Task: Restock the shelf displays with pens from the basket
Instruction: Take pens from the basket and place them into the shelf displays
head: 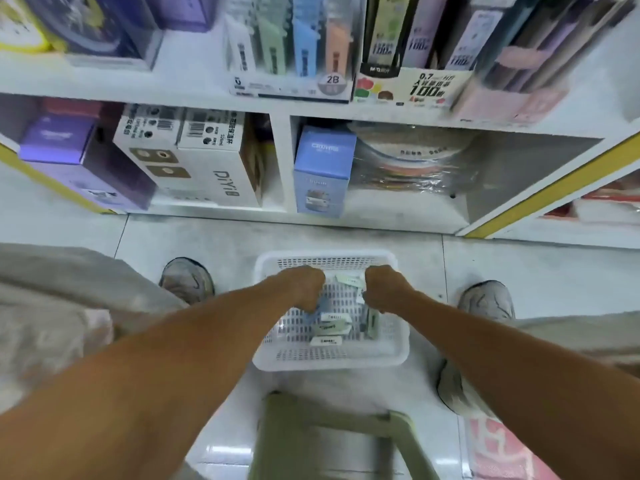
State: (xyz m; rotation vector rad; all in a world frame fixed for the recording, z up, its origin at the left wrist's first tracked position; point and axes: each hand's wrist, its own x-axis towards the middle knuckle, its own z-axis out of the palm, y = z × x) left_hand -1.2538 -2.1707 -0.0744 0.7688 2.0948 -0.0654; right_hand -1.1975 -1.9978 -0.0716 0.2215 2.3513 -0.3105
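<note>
A white slotted plastic basket (pixel 398 355) stands on the floor between my feet. Several small pale-green and white pen packs (pixel 329 329) lie in it. My left hand (pixel 304 285) reaches down into the basket's left half, fingers curled and hidden under the knuckles. My right hand (pixel 382 285) reaches into the right half the same way, close to a pale-green pack (pixel 351 281) at the far end. Whether either hand holds a pack is hidden. Above, a shelf display (pixel 291 88) holds pastel pen packs marked 2B, beside a 0.7 refill display (pixel 429 88).
A green stool (pixel 329 420) stands just behind the basket. My shoes (pixel 188 278) (pixel 488 303) flank the basket. The lower shelf holds a white DiYi box (pixel 207 168), purple boxes (pixel 59 140), a blue box (pixel 322 171) and wrapped round goods (pixel 412 161). A yellow-edged shelf (pixel 554 188) juts out at right.
</note>
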